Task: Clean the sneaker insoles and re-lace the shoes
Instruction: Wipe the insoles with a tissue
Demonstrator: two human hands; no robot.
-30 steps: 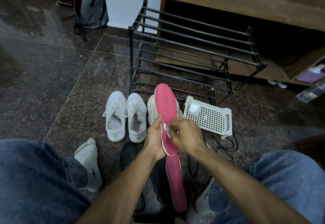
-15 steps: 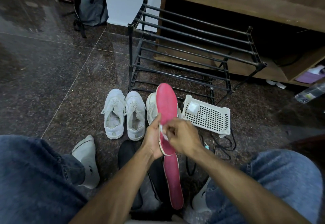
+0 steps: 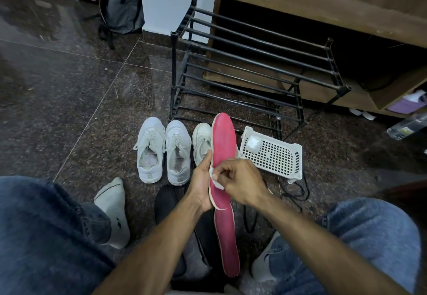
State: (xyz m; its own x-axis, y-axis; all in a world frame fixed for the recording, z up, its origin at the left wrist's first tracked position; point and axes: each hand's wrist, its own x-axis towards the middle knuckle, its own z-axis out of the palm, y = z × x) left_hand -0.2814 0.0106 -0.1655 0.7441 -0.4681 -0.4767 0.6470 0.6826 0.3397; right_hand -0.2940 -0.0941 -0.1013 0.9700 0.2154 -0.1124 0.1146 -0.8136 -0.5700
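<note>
My left hand (image 3: 201,180) grips a pink insole (image 3: 223,142) by its left edge and holds it upright above the floor. My right hand (image 3: 240,181) pinches a small white wipe (image 3: 213,174) against the insole's lower middle. A second pink insole (image 3: 227,241) lies on the floor below, between my feet. A pair of white sneakers (image 3: 161,149) stands side by side to the left. A third white sneaker (image 3: 202,144) shows partly behind the held insole.
A white perforated basket (image 3: 272,153) lies on the floor to the right, holding a small white pad (image 3: 253,143). Behind stands a black metal shoe rack (image 3: 254,63). Black cords (image 3: 293,193) trail near my right knee. A dark insole (image 3: 166,204) lies by my left foot.
The right hand with the wipe has shifted slightly along the insole's lower middle. The left hand keeps its grip. The view has drifted a little.
</note>
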